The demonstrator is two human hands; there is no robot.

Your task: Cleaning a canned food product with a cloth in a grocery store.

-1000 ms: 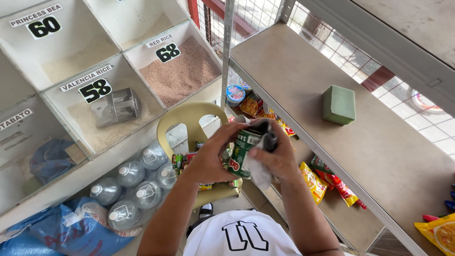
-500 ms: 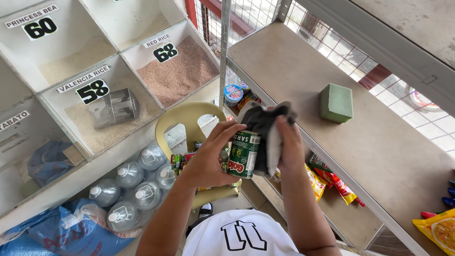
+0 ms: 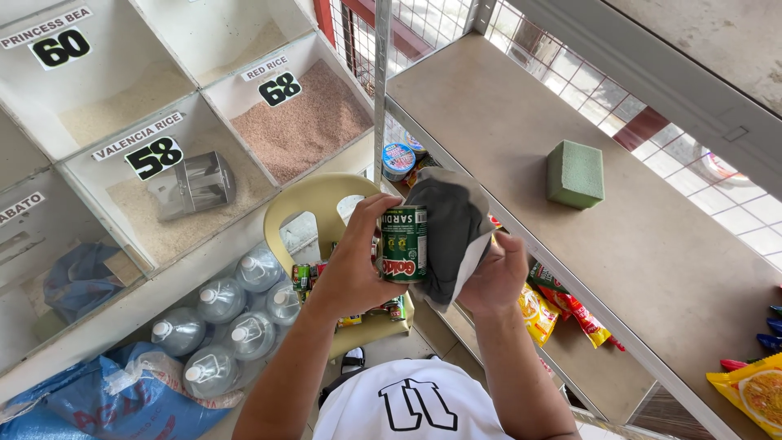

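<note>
- Shop setting, seen from my head camera looking down: white grain bins (image 3: 163, 122) at left, one holding reddish rice (image 3: 305, 122), another pale rice with a metal scoop (image 3: 194, 186) resting in it.
- At right I see a bare metal shelf (image 3: 505, 106) with a green foam block (image 3: 575, 173) standing on it, well apart from both hands.
- Below the hands stands a yellow plastic chair (image 3: 314, 204) with small cans on its seat; clear water jugs (image 3: 236, 314) cluster on the floor beside it, next to a blue sack (image 3: 98, 399).
- Left hand (image 3: 358, 261): fingers curled together and clamped around the side of an upright green sardine can (image 3: 405, 243), thumb on the near face.
- The can sits raised between the two hands, above the chair and just in front of the shelf edge.
- Right hand (image 3: 493, 273): fingers closed on a dark grey cloth (image 3: 452, 228), which drapes over the can's right side and top, touching it.
- Snack packets (image 3: 562, 314) in yellow and red lie on the lower shelf, just beside the right wrist.
- White shirt with a black printed mark fills the bottom edge of my view.
</note>
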